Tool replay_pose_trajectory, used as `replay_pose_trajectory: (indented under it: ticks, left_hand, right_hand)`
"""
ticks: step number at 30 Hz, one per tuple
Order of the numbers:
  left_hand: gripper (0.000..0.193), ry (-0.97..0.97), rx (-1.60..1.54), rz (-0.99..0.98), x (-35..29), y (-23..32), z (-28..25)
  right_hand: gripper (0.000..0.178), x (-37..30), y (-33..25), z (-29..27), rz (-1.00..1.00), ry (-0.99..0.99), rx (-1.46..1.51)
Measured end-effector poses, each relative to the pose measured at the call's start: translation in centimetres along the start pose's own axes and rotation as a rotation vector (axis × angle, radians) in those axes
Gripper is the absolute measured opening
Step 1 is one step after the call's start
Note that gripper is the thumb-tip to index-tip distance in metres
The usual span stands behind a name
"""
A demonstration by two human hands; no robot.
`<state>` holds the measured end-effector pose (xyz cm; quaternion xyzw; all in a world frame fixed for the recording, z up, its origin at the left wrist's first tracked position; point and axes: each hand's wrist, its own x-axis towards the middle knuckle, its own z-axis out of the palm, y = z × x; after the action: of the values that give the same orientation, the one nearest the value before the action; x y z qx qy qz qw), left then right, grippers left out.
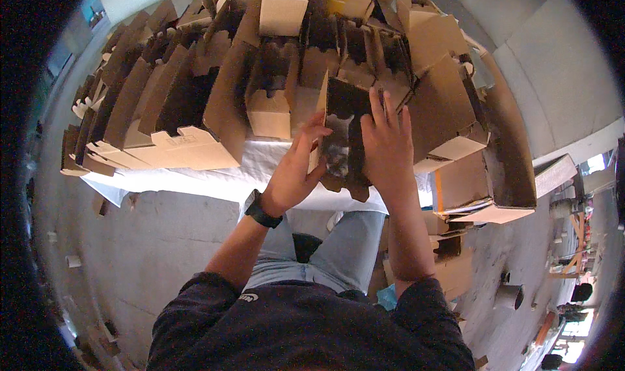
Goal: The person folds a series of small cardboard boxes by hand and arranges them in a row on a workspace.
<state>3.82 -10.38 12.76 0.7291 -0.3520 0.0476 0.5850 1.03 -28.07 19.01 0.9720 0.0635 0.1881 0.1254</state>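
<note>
Between my hands sits a small open cardboard box [337, 137], dark inside, with notched flaps at its near end and greyish, unclear shapes within. My left hand [301, 159], a black watch on its wrist, is bent around the box's left wall. Along the right wall lies my right hand [388, 140], its fingers stretched away from me and slightly apart; its thumb is hard to make out. Just left of this box stands a narrow open carton [269, 114]. A larger brown carton [449, 110] is close to my right hand.
Several open cartons [176, 146] crowd the white-covered table [267, 159] on the left and behind. A long carton with orange tape [465, 182] juts out at the right. Below it, more cardboard [449, 267] rests by my leg. A cylinder [509, 297] lies on the floor.
</note>
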Motion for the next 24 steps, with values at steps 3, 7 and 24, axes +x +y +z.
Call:
replay_pose_trajectory:
  ticks: [3, 7, 24]
  left_hand:
    - [0.058, -0.003, -0.010, -0.005, -0.1, 0.1, 0.0]
    - [0.058, 0.011, -0.016, -0.009, -0.2, 0.0, 0.0]
    - [0.059, -0.041, 0.024, -0.023, -0.1, 0.1, 0.1]
  right_hand:
    - [0.033, 0.8, 0.2, 0.9, 0.012, 0.028, -0.040]
    - [0.029, 0.9, 0.5, 1.3, 0.006, 0.051, -0.009]
    - [0.026, 1.0, -0.7, 1.2, -0.006, 0.012, 0.086]
